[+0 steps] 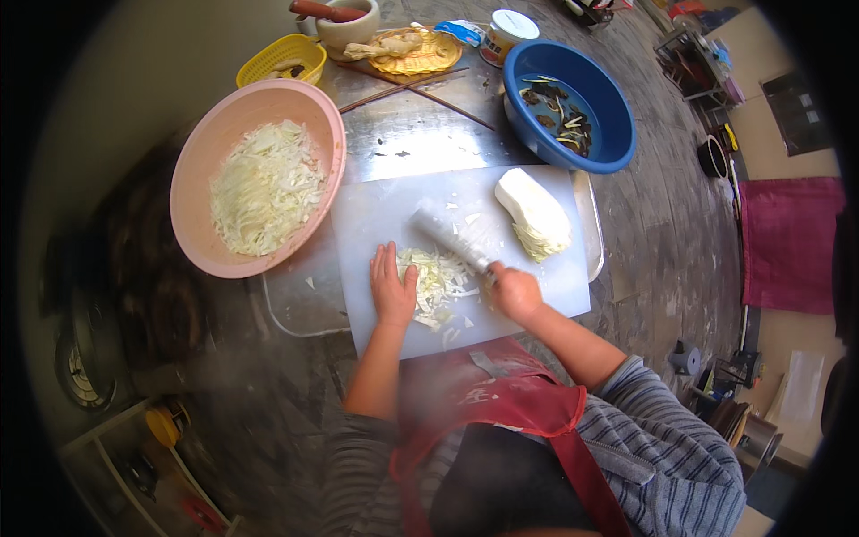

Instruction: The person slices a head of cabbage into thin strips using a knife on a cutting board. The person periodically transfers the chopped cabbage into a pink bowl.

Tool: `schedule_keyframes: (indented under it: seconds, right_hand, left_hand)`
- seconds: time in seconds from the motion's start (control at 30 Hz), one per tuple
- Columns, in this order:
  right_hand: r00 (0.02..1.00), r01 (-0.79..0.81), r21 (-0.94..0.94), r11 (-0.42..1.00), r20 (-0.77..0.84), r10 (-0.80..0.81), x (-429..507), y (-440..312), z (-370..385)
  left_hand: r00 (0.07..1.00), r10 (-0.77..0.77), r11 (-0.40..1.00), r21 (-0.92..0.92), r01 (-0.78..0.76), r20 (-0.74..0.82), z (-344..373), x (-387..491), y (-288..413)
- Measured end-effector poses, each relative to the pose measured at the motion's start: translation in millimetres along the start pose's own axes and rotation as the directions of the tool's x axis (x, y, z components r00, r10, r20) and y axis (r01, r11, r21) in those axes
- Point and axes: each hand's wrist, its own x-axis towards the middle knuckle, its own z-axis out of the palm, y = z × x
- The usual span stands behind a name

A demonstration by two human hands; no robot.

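Observation:
My right hand [515, 293] grips the handle of a cleaver [453, 236], whose blade is blurred and slants up to the left over the white cutting board [376, 208]. My left hand [392, 285] holds nothing; it stands flat along the left side of a heap of shredded cabbage [436, 282], thumb apart from the fingers. Scattered shreds lie around the heap and near the blade. A pale piece of napa cabbage [533, 211] rests at the board's upper right. More shredded cabbage [268, 188] lies in a pink basin [191, 194] to the left.
Behind the board, a blue basin [621, 127] holds dark pieces in water. Crossed chopsticks [449, 107] lie on the metal table [376, 141]. Farther back are a yellow basket [248, 67], a stone mortar [349, 30], ginger [386, 47] on a wicker tray [429, 64] and a lidded tub [496, 47].

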Motion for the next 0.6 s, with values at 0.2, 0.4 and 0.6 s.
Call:
schedule_keyframes:
  seconds: [0.2, 0.4, 0.6]
  right_hand:
    - [0.990, 0.132, 0.213, 0.968, 0.025, -0.140, -35.9, -4.7, 6.2]
    - [0.816, -0.577, 0.779, 0.245, 0.536, 0.218, -70.4, 66.2, -3.3]
    - [0.741, -0.671, 0.737, 0.076, 0.663, 0.110, -76.7, 55.3, 38.3]
  left_hand:
    - [1.000, -0.004, 0.999, -0.043, 0.004, 0.001, -11.5, -36.8, 4.1]
    - [1.000, 0.002, 0.991, 0.131, -0.004, 0.017, -36.5, -90.2, 17.9]
    - [0.993, -0.052, 0.987, 0.144, 0.067, -0.105, -12.7, -63.6, 11.8]
